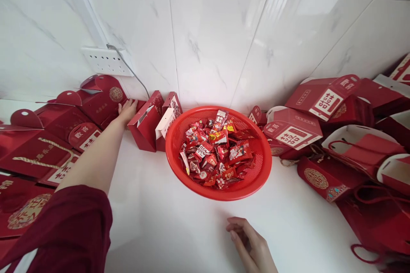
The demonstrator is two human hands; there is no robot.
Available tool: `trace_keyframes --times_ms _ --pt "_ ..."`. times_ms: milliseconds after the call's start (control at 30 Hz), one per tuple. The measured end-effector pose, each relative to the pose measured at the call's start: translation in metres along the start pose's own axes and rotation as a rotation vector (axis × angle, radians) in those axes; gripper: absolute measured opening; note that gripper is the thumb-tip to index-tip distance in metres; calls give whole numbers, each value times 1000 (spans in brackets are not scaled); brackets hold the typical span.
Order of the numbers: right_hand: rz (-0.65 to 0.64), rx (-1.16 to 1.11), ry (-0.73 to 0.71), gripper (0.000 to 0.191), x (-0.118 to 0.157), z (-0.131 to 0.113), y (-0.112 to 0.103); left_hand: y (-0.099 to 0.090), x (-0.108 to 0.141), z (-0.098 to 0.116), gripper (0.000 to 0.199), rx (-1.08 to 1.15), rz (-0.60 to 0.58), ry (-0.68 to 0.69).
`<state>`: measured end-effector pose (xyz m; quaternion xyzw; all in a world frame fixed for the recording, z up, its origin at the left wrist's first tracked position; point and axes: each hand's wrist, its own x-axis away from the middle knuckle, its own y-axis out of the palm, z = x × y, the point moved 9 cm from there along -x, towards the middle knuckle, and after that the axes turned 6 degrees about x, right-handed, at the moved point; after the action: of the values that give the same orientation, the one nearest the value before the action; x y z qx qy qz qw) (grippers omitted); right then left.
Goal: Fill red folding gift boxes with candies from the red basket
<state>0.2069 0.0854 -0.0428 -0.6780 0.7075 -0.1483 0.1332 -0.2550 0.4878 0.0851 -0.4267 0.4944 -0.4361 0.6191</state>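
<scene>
Reaching to the far left in the head view, my left hand point(127, 111) touches a red box point(141, 103); I cannot tell whether its fingers grip. My right hand point(251, 247), near, curls loosely, empty. Folded boxes point(104, 104), some closed, some open, flank the basket point(221, 196); glossy red sweets point(221, 153) lie inside.

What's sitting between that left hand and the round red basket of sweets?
Red paper gift boxes stand on the white countertop between the left hand and the red plastic basket, as the head view shows.
</scene>
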Motion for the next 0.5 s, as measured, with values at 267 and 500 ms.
trace_keyframes --times_ms 267,500 --pt "-91 29 -124 23 -4 -22 -14 -48 10 36 40 -13 11 38" --pt "129 275 -323 23 -6 -50 -59 -150 71 78 58 89 252 144"
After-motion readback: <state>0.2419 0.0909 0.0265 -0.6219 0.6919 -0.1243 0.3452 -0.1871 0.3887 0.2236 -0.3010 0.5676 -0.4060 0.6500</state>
